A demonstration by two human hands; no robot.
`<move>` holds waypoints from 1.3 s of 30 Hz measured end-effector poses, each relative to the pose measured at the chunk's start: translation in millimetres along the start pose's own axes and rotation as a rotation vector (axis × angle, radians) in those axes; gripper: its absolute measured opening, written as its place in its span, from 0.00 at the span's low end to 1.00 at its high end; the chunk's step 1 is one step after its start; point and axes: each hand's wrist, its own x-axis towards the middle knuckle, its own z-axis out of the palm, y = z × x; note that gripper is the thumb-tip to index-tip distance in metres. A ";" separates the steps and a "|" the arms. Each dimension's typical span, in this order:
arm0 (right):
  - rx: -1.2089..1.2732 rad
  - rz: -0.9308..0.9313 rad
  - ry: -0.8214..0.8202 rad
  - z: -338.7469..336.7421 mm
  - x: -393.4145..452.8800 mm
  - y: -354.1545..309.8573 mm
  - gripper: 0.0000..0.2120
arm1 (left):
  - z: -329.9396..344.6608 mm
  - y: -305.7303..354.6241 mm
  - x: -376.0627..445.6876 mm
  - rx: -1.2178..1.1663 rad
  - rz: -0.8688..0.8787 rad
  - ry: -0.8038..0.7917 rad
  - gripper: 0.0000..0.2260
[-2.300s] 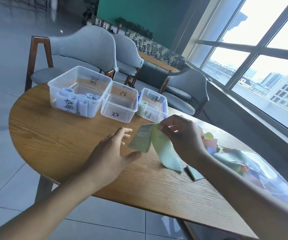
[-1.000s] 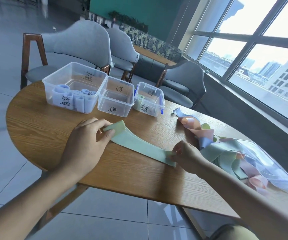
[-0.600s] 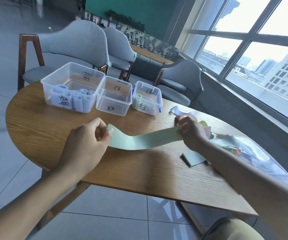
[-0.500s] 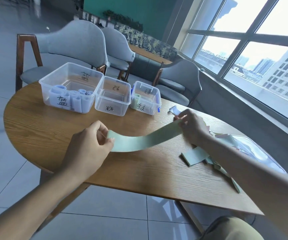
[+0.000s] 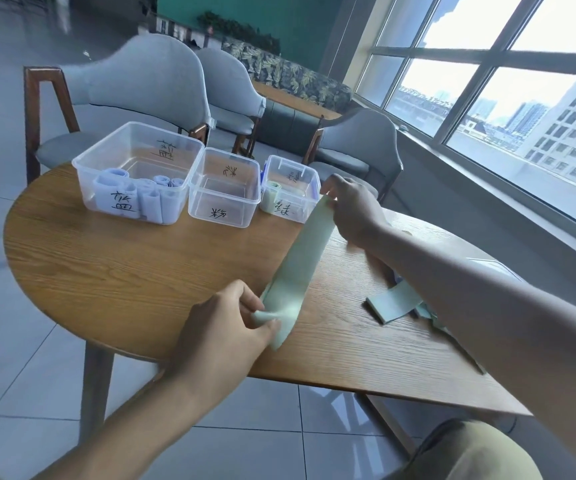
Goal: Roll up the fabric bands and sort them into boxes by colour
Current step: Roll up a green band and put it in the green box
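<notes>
While the large clear box (image 5: 134,174) on the far left of the round wooden table (image 5: 113,271) holds several rolled blue bands (image 5: 155,199), the middle clear box (image 5: 224,188) beside it shows only handwritten labels. Next along, the small clear box (image 5: 291,188) with blue clips carries one rolled green band (image 5: 270,195). Nearer the table's front edge, the left hand (image 5: 224,327) has its fingers curled, thumb and fingertips pinching the near end of a pale green fabric band (image 5: 300,258). That band runs taut up and away to the right hand (image 5: 348,206), whose curled fingers grip its far end just in front of the small box. Right of the band, another green band (image 5: 393,303) lies flat on the wood, partly hidden under the right forearm.
</notes>
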 end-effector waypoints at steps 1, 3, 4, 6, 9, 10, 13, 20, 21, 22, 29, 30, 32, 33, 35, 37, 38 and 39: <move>0.002 -0.018 -0.005 3.2 2.5 -3.4 0.17 | 1.3 0.5 -1.6 -0.009 -0.009 -0.013 0.11; 0.010 -0.052 -0.016 10.3 7.0 -10.7 0.16 | 3.7 1.1 -3.8 -0.003 -0.016 -0.032 0.12; 0.011 -0.067 -0.020 14.3 8.8 -15.0 0.16 | 4.3 1.2 -4.4 0.009 -0.018 -0.037 0.12; 0.013 -0.093 -0.031 22.6 11.7 -22.5 0.17 | 4.3 1.1 -4.4 0.056 -0.009 -0.042 0.13; 0.031 -0.114 -0.056 33.5 12.6 -30.3 0.22 | 0.5 0.0 -3.0 0.182 0.057 -0.040 0.13; 0.034 -0.116 -0.067 36.0 12.1 -32.1 0.23 | -1.6 -1.1 -2.4 0.219 0.083 -0.038 0.13; 0.038 -0.121 -0.066 39.9 8.5 -34.6 0.24 | -9.3 -5.8 0.3 0.311 0.141 -0.045 0.12; 0.093 -0.053 -0.044 38.3 -12.7 -17.7 0.21 | -22.6 -14.5 4.3 0.297 0.155 -0.147 0.14; 0.105 -0.028 -0.038 38.4 -17.4 -13.9 0.20 | -23.2 -14.9 4.2 0.289 0.155 -0.163 0.14; 0.122 -0.006 -0.034 38.9 -22.7 -10.1 0.19 | -23.4 -15.3 3.6 0.279 0.154 -0.180 0.13; 0.281 0.046 -0.054 33.8 -79.0 1.2 0.11 | -8.0 -14.1 -3.4 0.235 0.242 -0.220 0.12; 0.295 0.052 -0.050 32.8 -88.0 0.7 0.10 | -4.9 -14.5 -4.3 0.229 0.255 -0.216 0.12; 0.342 0.061 -0.058 30.8 -105.4 -1.5 0.09 | 0.8 -16.0 -6.0 0.214 0.284 -0.211 0.12; 0.362 0.066 -0.071 29.5 -113.1 -3.2 0.08 | 3.1 -16.6 -6.4 0.208 0.298 -0.206 0.11; 0.411 0.083 -0.090 26.6 -128.8 -6.1 0.07 | 7.3 -17.4 -7.3 0.210 0.334 -0.196 0.10; 0.453 0.089 -0.083 22.7 -144.7 -9.8 0.05 | 9.2 -17.6 -7.9 0.229 0.381 -0.184 0.10; 0.466 0.084 -0.077 19.8 -152.0 -11.6 0.04 | 9.8 -17.5 -7.5 0.236 0.406 -0.181 0.10; 0.480 0.074 -0.080 17.0 -159.4 -14.1 0.04 | 10.1 -17.9 -7.1 0.241 0.428 -0.178 0.10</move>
